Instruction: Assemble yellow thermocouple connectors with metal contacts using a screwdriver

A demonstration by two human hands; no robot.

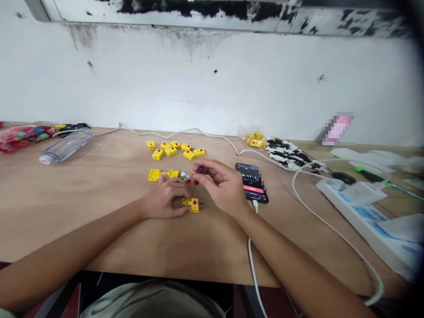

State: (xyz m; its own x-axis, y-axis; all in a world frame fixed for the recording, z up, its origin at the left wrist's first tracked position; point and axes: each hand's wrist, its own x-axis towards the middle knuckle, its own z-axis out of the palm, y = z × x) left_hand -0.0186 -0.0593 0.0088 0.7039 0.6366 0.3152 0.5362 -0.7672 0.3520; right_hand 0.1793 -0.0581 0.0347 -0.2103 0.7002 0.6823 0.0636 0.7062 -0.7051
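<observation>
Overall, the white wall [198, 88] filled the upper half of the view, stained dark along its top edge. Below it ran the wooden table [99, 212], its near edge cut off by the person's forearms. At the right, a white power strip [361, 212] lay partly under papers, blurred towards the frame corner. A white cable [331, 229] looped past it and off the table edge. A clear bottle [66, 145] lay on its side at the far left. A phone [253, 187] sat just beside the right hand [221, 185], its screen partly pixelated. A loose group of yellow connectors [175, 150] lay behind both hands. The left hand [165, 198] rested on the table, fingers closed on one yellow connector [192, 204] at the centre, covering its left end. The right hand pinched a thin tool [200, 169] by its purple cap, shaft angled down to that connector; the tip could not be made out.
</observation>
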